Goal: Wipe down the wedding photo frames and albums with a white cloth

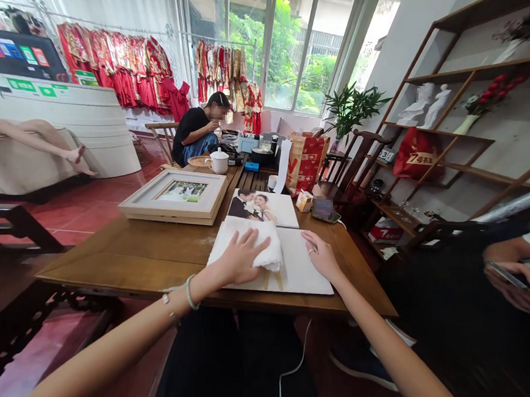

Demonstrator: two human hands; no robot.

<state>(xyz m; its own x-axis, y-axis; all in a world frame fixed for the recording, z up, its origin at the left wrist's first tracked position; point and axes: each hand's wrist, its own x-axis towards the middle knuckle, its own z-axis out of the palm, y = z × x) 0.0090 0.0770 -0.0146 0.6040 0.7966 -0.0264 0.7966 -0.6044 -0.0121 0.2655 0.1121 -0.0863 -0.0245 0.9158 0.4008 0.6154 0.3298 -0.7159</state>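
Observation:
An opened photo album lies on the wooden table in front of me. Its far page [288, 207] carries a picture of a couple, and its near page [302, 275] is mostly white. A folded white cloth [268, 254] rests on the left part of the near page, overlapping the fold. My left hand [242, 258] presses on the cloth with its fingers spread. At the right, near the fold, my right hand [320, 256] lies on the page with fingers stretched out. A small dark patch beside its fingers is too unclear to name.
Left of the album are stacked picture frames [219, 202]. Beyond stand a white lidded cup [219, 160], a red paper bag [308, 165] and a small carton [304, 200]. A phone [326, 210] with a cable lies at right. One person sits across, another at right.

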